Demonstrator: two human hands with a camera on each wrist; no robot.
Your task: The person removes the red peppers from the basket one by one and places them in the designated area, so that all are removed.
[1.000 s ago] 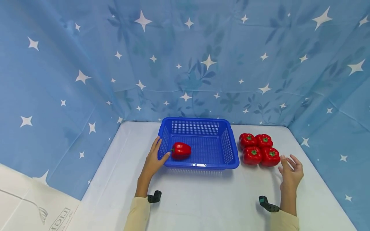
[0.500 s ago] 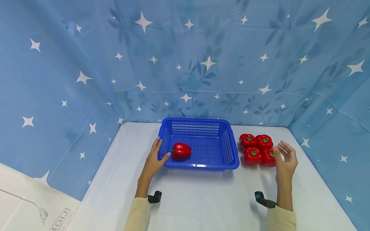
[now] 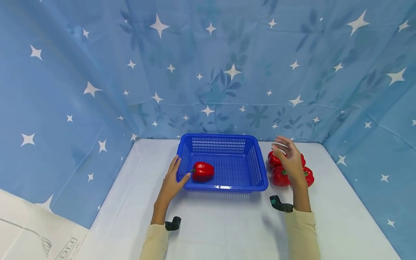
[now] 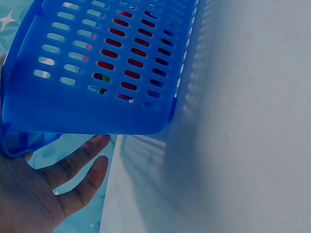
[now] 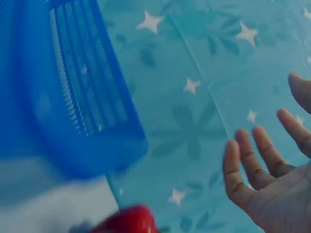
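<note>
A blue plastic basket (image 3: 224, 136) stands on the white table with one red bell pepper (image 3: 203, 171) lying on its side at the left. My left hand (image 3: 170, 184) rests at the basket's near left corner, fingers fairly straight along the rim. The left wrist view shows that hand's palm (image 4: 31, 199) beside the slotted basket wall (image 4: 87, 114); its thumb is hidden there. My right hand (image 3: 292, 162) hovers over several red bell peppers (image 3: 280, 177) right of the basket, partly covering them. Its fingers are spread and hold nothing, as the right wrist view confirms.
A blue curtain (image 3: 214, 90) with white stars hangs behind the white table (image 3: 221, 224) and along both sides. At lower left lies a pale printed surface (image 3: 35, 227). A black wrist camera (image 3: 281, 204) sits by the right wrist, another camera (image 3: 173, 224) by the left.
My right hand has moved left and away from me, from the right side of the pepper group to above it. The left hand, basket and pepper inside have stayed in place.
</note>
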